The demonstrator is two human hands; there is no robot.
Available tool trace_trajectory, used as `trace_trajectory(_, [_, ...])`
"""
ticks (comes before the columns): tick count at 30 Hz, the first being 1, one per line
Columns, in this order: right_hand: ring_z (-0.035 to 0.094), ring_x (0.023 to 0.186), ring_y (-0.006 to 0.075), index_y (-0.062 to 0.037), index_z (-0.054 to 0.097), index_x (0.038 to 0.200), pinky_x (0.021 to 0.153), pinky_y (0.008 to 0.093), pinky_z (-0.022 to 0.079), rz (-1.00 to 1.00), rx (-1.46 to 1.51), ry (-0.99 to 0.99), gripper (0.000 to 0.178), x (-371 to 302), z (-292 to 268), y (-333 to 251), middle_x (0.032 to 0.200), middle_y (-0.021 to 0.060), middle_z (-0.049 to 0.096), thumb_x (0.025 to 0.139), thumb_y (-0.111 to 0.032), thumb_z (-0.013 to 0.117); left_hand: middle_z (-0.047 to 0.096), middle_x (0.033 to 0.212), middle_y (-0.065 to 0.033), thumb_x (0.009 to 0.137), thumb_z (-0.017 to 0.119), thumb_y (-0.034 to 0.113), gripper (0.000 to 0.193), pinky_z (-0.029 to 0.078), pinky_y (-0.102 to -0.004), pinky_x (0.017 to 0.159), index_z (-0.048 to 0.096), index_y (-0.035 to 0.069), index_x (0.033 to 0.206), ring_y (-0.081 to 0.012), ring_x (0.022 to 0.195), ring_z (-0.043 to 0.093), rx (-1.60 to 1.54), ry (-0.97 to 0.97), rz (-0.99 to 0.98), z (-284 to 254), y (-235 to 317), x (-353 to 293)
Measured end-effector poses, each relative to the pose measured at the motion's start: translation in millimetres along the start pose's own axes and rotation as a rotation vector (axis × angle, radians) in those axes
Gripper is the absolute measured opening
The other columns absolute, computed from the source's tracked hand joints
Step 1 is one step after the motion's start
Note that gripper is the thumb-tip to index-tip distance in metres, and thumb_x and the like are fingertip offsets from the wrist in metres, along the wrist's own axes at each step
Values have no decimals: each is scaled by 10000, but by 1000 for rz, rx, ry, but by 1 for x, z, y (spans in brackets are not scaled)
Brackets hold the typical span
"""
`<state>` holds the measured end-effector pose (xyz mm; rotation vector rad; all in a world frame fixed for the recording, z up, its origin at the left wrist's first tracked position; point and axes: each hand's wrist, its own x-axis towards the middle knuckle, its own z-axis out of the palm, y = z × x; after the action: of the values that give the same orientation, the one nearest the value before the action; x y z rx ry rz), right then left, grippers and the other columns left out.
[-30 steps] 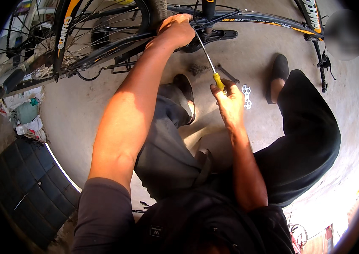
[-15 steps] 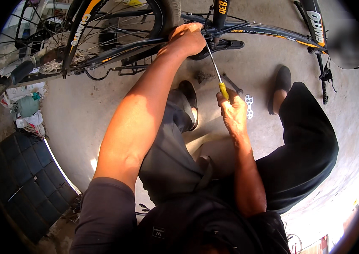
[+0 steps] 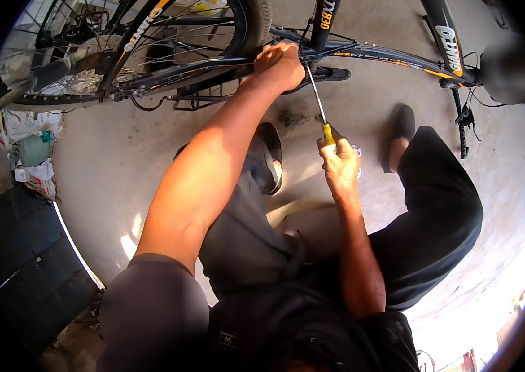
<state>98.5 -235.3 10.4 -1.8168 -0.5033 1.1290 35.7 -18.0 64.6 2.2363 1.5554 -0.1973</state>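
Observation:
A black and orange bicycle [image 3: 392,57] spans the top of the view, its wheels at the left. My right hand [image 3: 341,166] is closed round the yellow handle of a screwdriver [image 3: 317,96]. The long blade slants up and slightly left, its tip reaching the frame beside the lower end of the seat tube. There my left hand [image 3: 282,67] bends closed against the frame, next to the rear tyre [image 3: 261,25]. The back of that hand hides its fingertips and whatever they grip. Below the tip a black crank arm [image 3: 333,75] points right.
A holed flat metal spanner [image 3: 358,168] lies on the concrete floor, mostly behind my right hand. A dark clump [image 3: 292,116] lies near the screwdriver. Two dark shoes [image 3: 403,123] stand on the floor. Bags [image 3: 34,152] and a dark panelled sheet [image 3: 39,266] are at the left.
The whole view has shifted a little. My right hand now covers more of the flat spanner and the dark tool beside it. Both hands keep their places at the bicycle and on the screwdriver.

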Motion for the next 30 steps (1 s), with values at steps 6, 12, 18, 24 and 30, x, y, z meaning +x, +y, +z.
trace_trajectory(6, [444,512,66,22,614,981,452,234,366,176,120,34,252,-13,-24,13,658,-3,528,856,-195,643,554,1228,-143,831,518,143,343,395,-375,1001,611,74,1155,-313,1176,489,-144,133,72,10,7,-53])
trace_trajectory(12, [498,526,100,46,555,1095,434,236,383,238,32,-62,352,-34,-32,2,723,47,569,841,-179,647,532,1276,-183,862,522,202,440,387,-386,1013,517,63,1280,-327,1202,489,-224,-273,-19,9,1,-113])
trace_trajectory(18, [538,551,111,57,555,1094,458,246,415,176,35,-34,339,-52,-32,-9,742,55,591,819,-110,663,559,1221,-219,860,512,193,439,412,-396,980,520,47,1274,-361,1144,525,-287,-273,-31,23,-3,-166])
trace_trajectory(24, [572,569,123,40,568,1104,461,258,445,94,18,-37,341,-57,-29,-15,775,65,614,803,-87,665,568,1211,-211,868,524,212,436,417,-406,975,522,48,1272,-358,1150,523,-221,-272,-78,23,-3,-199])
trace_trajectory(30, [567,557,117,26,569,1130,454,254,429,70,113,-128,351,-59,-18,-12,783,54,611,820,-116,652,572,1216,-197,873,540,231,439,419,-404,976,522,64,1279,-350,1156,522,-284,-282,-111,18,-11,-201])
